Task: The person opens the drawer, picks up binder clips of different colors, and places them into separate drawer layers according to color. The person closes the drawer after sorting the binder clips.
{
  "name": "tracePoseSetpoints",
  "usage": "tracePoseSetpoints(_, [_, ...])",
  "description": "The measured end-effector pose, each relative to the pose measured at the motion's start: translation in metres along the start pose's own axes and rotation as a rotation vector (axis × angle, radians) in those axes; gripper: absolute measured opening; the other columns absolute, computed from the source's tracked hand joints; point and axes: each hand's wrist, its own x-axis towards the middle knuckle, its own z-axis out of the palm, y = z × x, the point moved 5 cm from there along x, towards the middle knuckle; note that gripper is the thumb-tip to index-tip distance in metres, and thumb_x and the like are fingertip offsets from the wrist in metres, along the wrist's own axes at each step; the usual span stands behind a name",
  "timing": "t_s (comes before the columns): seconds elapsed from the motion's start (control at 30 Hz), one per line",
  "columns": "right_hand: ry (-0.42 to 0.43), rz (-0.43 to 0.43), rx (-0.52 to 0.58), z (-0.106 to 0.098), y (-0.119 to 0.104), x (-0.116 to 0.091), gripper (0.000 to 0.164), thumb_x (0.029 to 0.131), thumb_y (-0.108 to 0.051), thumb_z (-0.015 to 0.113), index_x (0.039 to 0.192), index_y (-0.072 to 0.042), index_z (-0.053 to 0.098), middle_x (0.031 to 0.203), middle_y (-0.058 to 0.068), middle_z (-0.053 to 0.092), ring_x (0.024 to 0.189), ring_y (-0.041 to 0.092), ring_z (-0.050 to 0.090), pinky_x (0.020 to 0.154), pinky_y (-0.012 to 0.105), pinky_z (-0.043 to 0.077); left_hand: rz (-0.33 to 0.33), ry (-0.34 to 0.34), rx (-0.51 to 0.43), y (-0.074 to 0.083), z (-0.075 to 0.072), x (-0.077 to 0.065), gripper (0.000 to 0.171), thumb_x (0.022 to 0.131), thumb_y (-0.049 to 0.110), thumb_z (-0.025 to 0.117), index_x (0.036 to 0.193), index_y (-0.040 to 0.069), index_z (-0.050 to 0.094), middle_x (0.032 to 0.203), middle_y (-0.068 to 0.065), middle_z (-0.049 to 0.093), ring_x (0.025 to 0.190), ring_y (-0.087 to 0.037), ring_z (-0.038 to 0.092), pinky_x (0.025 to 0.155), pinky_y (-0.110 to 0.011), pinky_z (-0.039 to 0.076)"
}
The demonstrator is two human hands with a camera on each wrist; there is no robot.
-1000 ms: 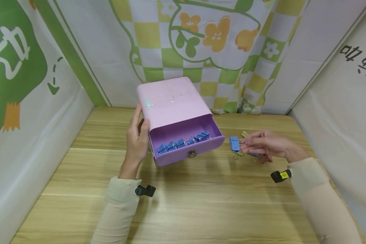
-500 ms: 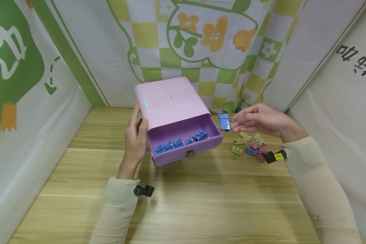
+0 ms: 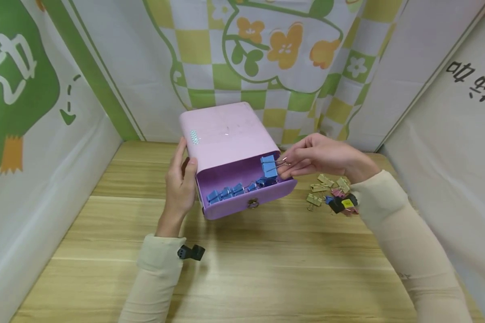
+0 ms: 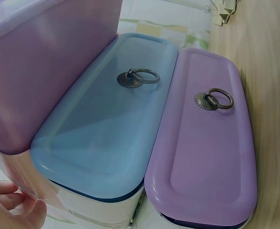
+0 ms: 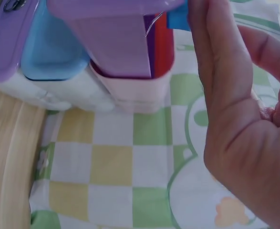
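A pink drawer unit stands on the table with its purple top drawer pulled out. Several blue binder clips lie in that drawer along its front. Above the drawer's right end, my right hand pinches the wire handles of a large blue binder clip; part of this clip shows at the top of the right wrist view. My left hand rests against the unit's left side, and in the left wrist view its fingertips touch the side wall.
Beneath the pulled-out drawer, the left wrist view shows a blue drawer and a purple drawer, both closed, with ring pulls. Gold, pink and blue binder clips lie in a pile right of the unit. A checked curtain hangs behind.
My right hand has lifted the blue binder clip from the pile and carried it left, over the open drawer. The left hand and the drawer unit stay in place.
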Motion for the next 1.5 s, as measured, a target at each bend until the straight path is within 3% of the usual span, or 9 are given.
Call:
tracePoseSetpoints(0.57, [-0.009, 0.017, 0.000, 0.019, -0.002, 0.029, 0.040, 0.109, -0.010, 0.055, 0.140, 0.015, 0.058, 0.116, 0.021, 0.079, 0.104, 0.023, 0.080, 0.097, 0.034, 0.063, 0.009, -0.002, -0.002, 0.000, 0.001, 0.001, 0.063, 0.110, 0.030, 0.046, 0.168, 0.015, 0.028, 0.176, -0.006, 0.024, 0.159, -0.028, 0.034, 0.128, -0.051, 0.038])
tracePoseSetpoints(0.83, [-0.034, 0.016, 0.030, 0.029, -0.001, 0.035, 0.039, 0.110, -0.009, 0.054, 0.140, 0.015, 0.058, 0.116, 0.022, 0.079, 0.105, 0.023, 0.079, 0.097, 0.034, 0.063, -0.009, -0.001, 0.022, 0.000, 0.000, 0.000, 0.062, 0.110, 0.031, 0.046, 0.168, 0.018, 0.028, 0.176, -0.004, 0.024, 0.156, -0.036, 0.039, 0.126, -0.055, 0.041])
tracePoseSetpoints(1.2, [-0.045, 0.016, 0.004, 0.034, 0.003, 0.040, 0.037, 0.109, -0.007, 0.054, 0.138, 0.016, 0.060, 0.118, 0.025, 0.077, 0.105, 0.024, 0.079, 0.097, 0.034, 0.064, 0.004, 0.006, 0.030, 0.002, -0.001, 0.001, 0.061, 0.110, 0.030, 0.045, 0.168, 0.018, 0.029, 0.176, -0.003, 0.025, 0.159, -0.029, 0.034, 0.128, -0.053, 0.038])
tracePoseSetpoints(1.5, [0.010, 0.013, -0.026, 0.025, 0.000, 0.033, 0.035, 0.108, -0.009, 0.057, 0.136, 0.012, 0.064, 0.118, 0.023, 0.078, 0.105, 0.023, 0.079, 0.097, 0.034, 0.063, 0.014, 0.008, 0.035, 0.003, 0.000, 0.001, 0.061, 0.110, 0.029, 0.045, 0.168, 0.015, 0.029, 0.176, -0.004, 0.025, 0.160, -0.024, 0.030, 0.129, -0.052, 0.037])
